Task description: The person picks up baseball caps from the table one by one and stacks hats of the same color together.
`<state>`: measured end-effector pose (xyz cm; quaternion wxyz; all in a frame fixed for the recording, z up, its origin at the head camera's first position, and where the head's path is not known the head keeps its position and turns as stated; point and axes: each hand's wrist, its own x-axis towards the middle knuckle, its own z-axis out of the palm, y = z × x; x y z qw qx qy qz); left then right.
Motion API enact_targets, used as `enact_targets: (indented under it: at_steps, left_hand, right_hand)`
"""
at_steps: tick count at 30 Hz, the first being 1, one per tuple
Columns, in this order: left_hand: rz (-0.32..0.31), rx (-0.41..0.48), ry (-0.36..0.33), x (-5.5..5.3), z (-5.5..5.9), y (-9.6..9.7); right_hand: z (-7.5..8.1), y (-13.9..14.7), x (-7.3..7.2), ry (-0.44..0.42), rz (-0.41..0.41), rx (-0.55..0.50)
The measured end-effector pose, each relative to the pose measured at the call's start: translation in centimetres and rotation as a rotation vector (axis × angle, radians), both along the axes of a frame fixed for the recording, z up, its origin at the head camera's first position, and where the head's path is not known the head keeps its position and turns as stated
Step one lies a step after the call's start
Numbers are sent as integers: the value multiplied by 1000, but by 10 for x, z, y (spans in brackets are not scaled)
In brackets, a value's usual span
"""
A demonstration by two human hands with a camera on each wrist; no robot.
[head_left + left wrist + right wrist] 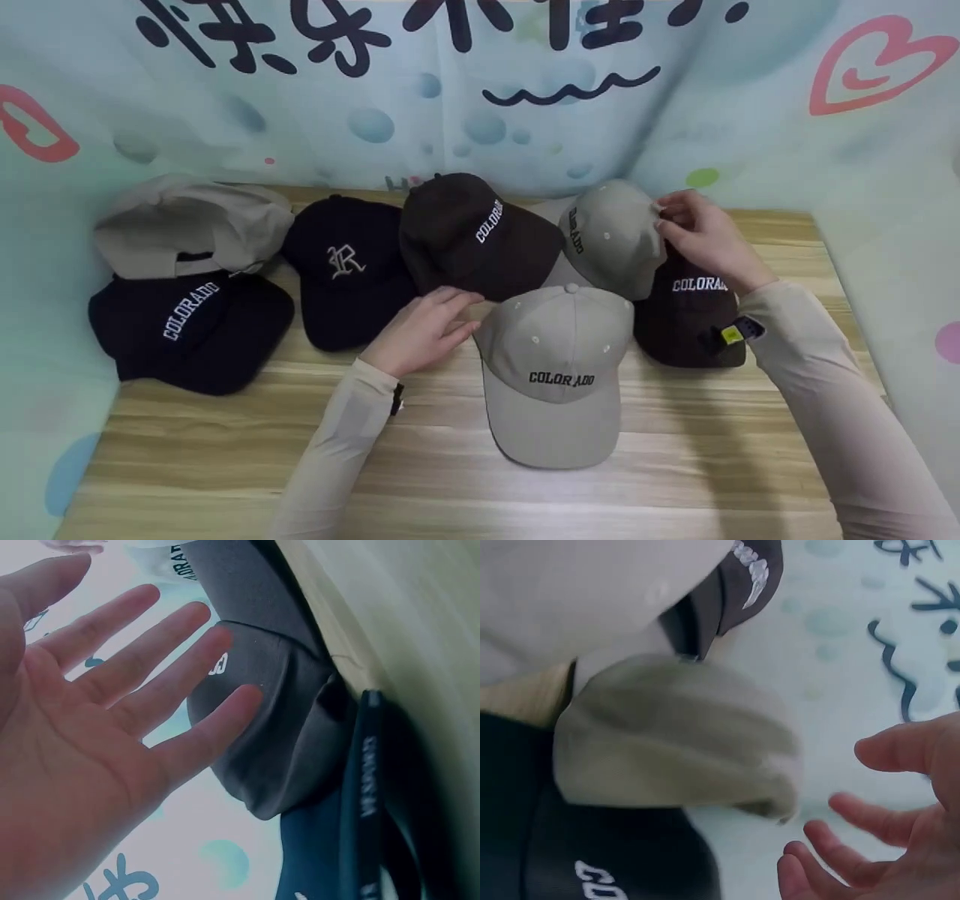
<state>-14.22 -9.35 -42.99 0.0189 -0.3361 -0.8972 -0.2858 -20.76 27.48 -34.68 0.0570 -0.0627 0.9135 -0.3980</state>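
In the head view my left hand [425, 330] hovers beside the front light grey cap [553, 375], whose brim faces me. Its fingers spread loosely with nothing in them, as the left wrist view shows near a dark brown cap [262, 720]. My right hand [709, 236] is at the right side of a second grey cap [611, 240], tilted on its side with "COLORADO" lettering. In the right wrist view a gap lies between that hand [885, 840] and the grey cap [679, 739]. A dark cap [690, 322] lies partly under the right wrist.
At the left a beige cap [191, 225] rests against a navy "COLORADO" cap [195, 330]. Beside them lies a navy cap with an R [352, 277], then the brown cap [472, 232]. A printed cloth [465, 112] hangs behind the wooden table [450, 480].
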Motion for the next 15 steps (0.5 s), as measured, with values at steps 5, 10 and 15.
enact_targets:
  at_steps: [5, 10, 15]
  left_hand:
    - [-3, 41, -54, 2, -7, 1]
    - [-8, 48, -60, 5, -8, 1]
    - [-7, 17, -43, 12, -7, 3]
  right_hand:
    - [-8, 5, -8, -121, -59, -36]
    - [-10, 1, -16, -217, -92, -90]
    - [-9, -5, -24, -201, -146, -217]
